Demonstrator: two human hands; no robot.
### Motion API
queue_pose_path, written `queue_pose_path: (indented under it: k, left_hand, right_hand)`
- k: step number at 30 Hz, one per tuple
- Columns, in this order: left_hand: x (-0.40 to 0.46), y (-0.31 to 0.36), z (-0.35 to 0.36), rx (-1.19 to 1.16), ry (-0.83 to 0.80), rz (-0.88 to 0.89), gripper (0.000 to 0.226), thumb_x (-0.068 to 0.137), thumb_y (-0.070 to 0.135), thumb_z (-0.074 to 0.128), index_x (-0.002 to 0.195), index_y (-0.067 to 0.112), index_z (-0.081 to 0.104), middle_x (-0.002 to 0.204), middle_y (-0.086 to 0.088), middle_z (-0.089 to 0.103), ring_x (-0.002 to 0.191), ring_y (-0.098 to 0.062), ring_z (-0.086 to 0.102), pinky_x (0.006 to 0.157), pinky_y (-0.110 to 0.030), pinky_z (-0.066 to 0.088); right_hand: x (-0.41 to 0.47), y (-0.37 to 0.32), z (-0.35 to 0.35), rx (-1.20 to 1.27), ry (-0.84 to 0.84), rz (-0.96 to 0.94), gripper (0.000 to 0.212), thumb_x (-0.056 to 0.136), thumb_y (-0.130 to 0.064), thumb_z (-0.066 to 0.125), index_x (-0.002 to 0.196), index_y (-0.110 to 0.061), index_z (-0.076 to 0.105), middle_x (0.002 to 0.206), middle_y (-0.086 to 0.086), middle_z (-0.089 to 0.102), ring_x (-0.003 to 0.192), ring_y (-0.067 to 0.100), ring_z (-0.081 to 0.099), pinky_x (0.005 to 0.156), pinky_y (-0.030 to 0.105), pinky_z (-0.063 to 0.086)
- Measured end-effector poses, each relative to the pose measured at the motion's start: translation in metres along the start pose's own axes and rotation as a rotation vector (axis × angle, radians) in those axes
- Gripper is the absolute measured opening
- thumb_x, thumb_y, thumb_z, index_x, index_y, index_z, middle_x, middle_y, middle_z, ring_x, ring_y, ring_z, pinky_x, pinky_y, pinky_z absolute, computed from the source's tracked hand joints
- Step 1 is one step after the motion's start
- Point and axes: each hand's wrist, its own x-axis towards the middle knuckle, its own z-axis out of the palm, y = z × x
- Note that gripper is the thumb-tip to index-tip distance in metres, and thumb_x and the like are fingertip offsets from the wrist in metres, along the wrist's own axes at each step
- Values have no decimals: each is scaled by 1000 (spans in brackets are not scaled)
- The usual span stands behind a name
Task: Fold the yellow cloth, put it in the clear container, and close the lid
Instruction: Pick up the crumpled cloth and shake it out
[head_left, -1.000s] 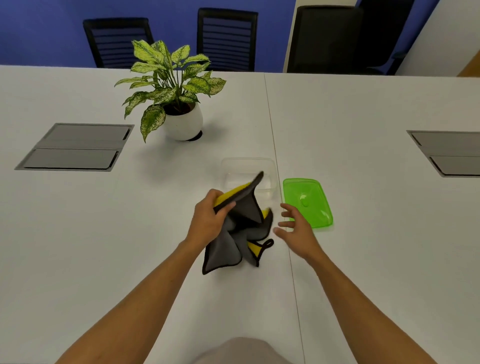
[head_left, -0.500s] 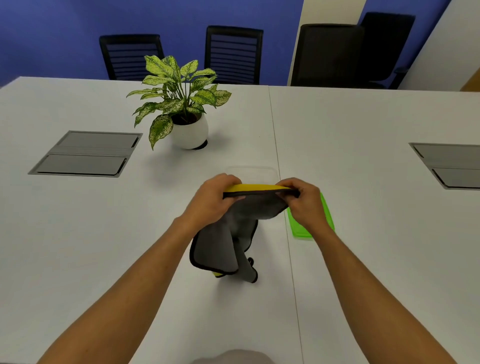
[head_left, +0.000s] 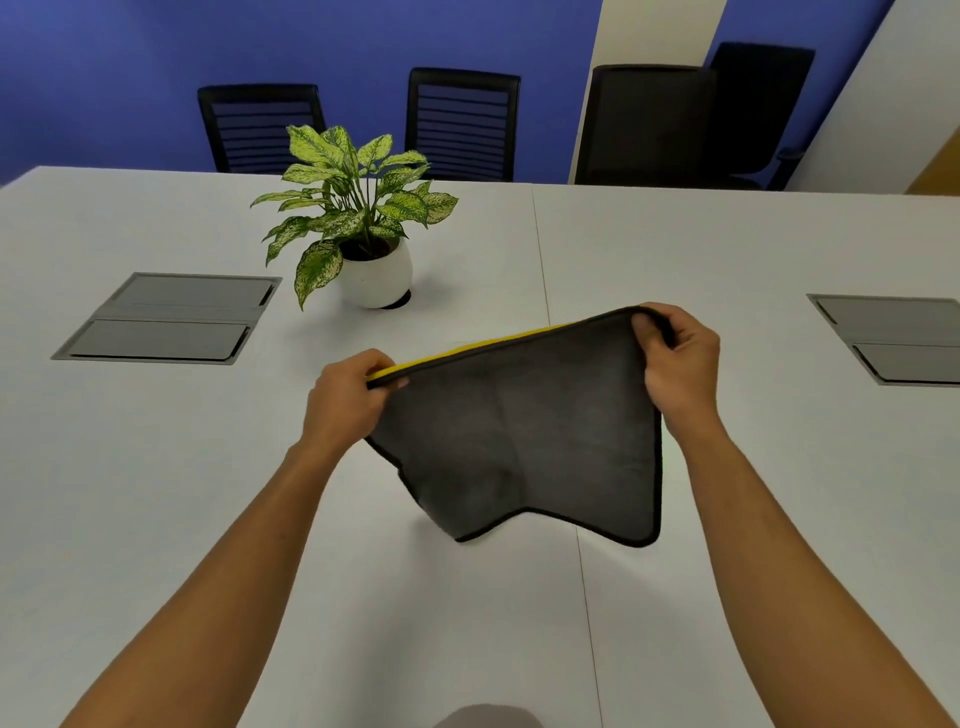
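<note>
Cloth (head_left: 519, 431) hung spread between both hands, left (head_left: 343, 400) and right (head_left: 680, 358) fingers pinching its top corners; best to lay it flat on the counter (head_left: 156, 493), then fold.

Matt, plush cloth (head_left: 524, 431), grey with yellow backing; smooth white table (head_left: 156, 467).
</note>
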Motion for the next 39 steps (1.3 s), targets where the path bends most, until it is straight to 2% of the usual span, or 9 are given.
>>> queue_pose_path:
  k: [3,9,11,16,21,24,30,35,39]
  left_hand:
    - [10,2,-16,-145,105,-18,8,81,30,73,79,32,65,76,11,67,75,-13,63,66,-30,51]
    - [14,17,-53,-513,198,56,17,78,24,78,74,39,69,73,21,68,72,0,61,68,-16,49]
    - [12,22,-63,-584,179,45,8,77,35,79,78,36,71,76,18,69,76,-1,63,68,-23,54]
    - [16,23,-86,-753,-23,-23,36,65,60,78,82,28,74,77,11,72,72,-5,68,60,-22,58]
    - [26,43,-60,-545,148,-185,14,84,42,70,76,30,73,83,3,74,85,-19,70,80,-44,60]
    - [18,61,-44,-448,95,-162,20,85,40,68,78,23,74,81,-9,74,82,-30,71,77,-52,59]
    - [1,103,-21,-559,-100,-83,6,87,22,70,83,24,74,79,-10,76,74,-25,74,57,-33,61]
    - [-6,124,-8,-526,-155,-22,38,89,20,66,127,18,61,77,-13,75,72,-23,75,63,-43,63]
    - [-5,129,-8,-502,-122,33,37,91,16,60,126,29,60,83,-16,72,74,-27,73,64,-44,63]
  right_hand:
    - [4,1,-7,-11,1,22,13,90,-20,62,99,-26,70,93,-13,70,88,3,66,81,18,53]
    - [6,-4,-21,103,22,27,10,91,-12,62,99,-15,67,81,-19,69,75,-5,62,71,12,48]
    - [7,-7,-28,128,-35,13,9,91,-10,62,95,-15,68,75,-22,70,73,-6,60,70,10,47]
    - [10,-15,-43,246,-225,39,8,88,-26,65,86,-25,73,76,-14,70,72,5,59,66,17,49]
    - [17,-5,-6,44,-1,164,10,87,-26,67,79,-23,74,72,-16,71,69,2,62,67,28,53]
    - [6,-4,20,-122,10,163,22,84,-36,64,91,-19,75,79,-13,73,77,5,66,79,38,57]
    - [-31,-32,63,-215,-130,26,21,85,-44,60,97,-31,70,75,-15,74,72,-6,65,68,24,54]
    - [-53,-55,86,-143,-233,-60,22,89,-42,57,105,-35,69,79,-14,74,73,-3,66,63,15,52]
    - [-59,-60,93,-101,-254,-91,25,93,-38,53,114,-33,67,90,-10,76,81,0,68,71,21,56]
